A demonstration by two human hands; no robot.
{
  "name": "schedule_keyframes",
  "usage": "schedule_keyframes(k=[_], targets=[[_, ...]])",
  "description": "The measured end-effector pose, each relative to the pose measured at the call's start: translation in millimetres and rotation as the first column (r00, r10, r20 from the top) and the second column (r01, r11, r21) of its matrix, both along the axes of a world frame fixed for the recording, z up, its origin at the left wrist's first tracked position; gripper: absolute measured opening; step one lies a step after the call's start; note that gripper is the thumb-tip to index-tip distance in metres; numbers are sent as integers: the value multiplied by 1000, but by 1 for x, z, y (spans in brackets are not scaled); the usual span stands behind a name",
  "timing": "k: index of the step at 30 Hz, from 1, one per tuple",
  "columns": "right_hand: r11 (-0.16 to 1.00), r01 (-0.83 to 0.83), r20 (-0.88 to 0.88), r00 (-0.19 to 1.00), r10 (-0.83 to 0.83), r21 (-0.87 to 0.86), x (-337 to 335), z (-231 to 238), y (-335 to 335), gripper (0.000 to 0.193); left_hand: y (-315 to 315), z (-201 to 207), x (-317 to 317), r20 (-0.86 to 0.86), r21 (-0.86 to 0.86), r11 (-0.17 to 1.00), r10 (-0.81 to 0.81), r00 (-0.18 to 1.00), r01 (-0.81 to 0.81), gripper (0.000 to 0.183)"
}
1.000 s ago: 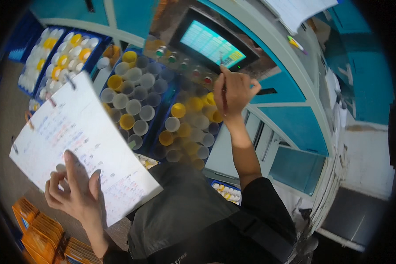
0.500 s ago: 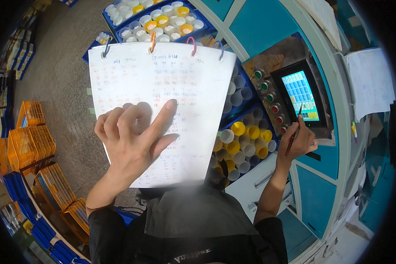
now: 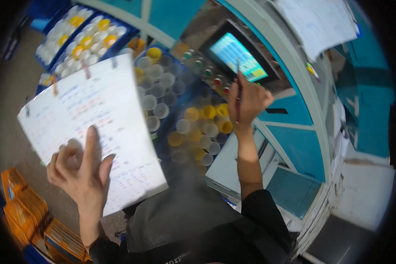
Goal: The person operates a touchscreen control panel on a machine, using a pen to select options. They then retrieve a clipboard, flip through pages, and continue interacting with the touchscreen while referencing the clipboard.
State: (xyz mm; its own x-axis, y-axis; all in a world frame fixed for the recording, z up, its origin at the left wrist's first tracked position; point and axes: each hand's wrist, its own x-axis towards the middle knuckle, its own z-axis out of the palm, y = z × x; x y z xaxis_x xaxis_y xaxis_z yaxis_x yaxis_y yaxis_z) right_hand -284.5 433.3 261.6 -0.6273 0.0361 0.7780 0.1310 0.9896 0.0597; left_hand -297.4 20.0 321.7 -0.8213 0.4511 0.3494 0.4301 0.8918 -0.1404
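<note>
At far left sit orange crates [image 3: 24,213]; next, the left hand [image 3: 81,176], grasping nothing, stretches its index finger over the written sheets [image 3: 134,154], other fingers loosely bent. Yellow and whitish cups [image 3: 192,114] cluster right of the sheets. Farther right, the right hand [image 3: 253,101] grips a pen [image 3: 238,108], tip at the lit screen [image 3: 233,53]; contact is unclear.
</note>
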Motion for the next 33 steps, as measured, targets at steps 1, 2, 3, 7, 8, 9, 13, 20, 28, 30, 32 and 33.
schedule_keyframes(k=[1,2,3,7,8,9,13,20,28,30,32,33], targets=[[1000,6,13,1000,-6,-11,-1,0,0,24,0,0,1,29,-7,1000,7,1000,-6,65],[999,17,48,999,-15,-37,-3,1,0,23,-1,1,2,45,2,1000,18,999,-18,65],[1000,9,27,1000,-9,-21,-5,2,0,22,-1,0,3,32,14,1000,14,999,-14,66],[1000,-27,29,999,27,-9,-19,1,2,21,-4,-4,4,56,13,999,30,998,-30,67],[999,-48,19,999,48,-11,-22,0,2,21,-5,-4,3,52,4,1000,30,998,-30,67],[999,-40,32,999,40,6,-26,-1,3,22,-6,-5,3,36,8,1000,26,999,-27,67],[1000,-13,68,998,12,17,-25,-6,5,22,-5,-6,3,31,15,999,29,999,-30,67],[998,-24,-21,999,25,58,-26,-1,11,21,-7,-6,5,41,22,999,28,999,-29,68],[1000,-19,42,999,18,22,-22,-2,6,19,-5,-6,3,27,26,999,26,999,-27,69],[1000,-8,42,999,7,27,-20,-3,6,17,-4,-6,3,27,32,999,28,999,-29,69],[999,-8,6,1000,8,31,-21,-3,7,16,-3,-5,3,41,37,999,25,999,-26,69],[999,10,-1,1000,-10,39,-21,-2,8,15,-3,-5,3,42,41,999,23,999,-25,69]])
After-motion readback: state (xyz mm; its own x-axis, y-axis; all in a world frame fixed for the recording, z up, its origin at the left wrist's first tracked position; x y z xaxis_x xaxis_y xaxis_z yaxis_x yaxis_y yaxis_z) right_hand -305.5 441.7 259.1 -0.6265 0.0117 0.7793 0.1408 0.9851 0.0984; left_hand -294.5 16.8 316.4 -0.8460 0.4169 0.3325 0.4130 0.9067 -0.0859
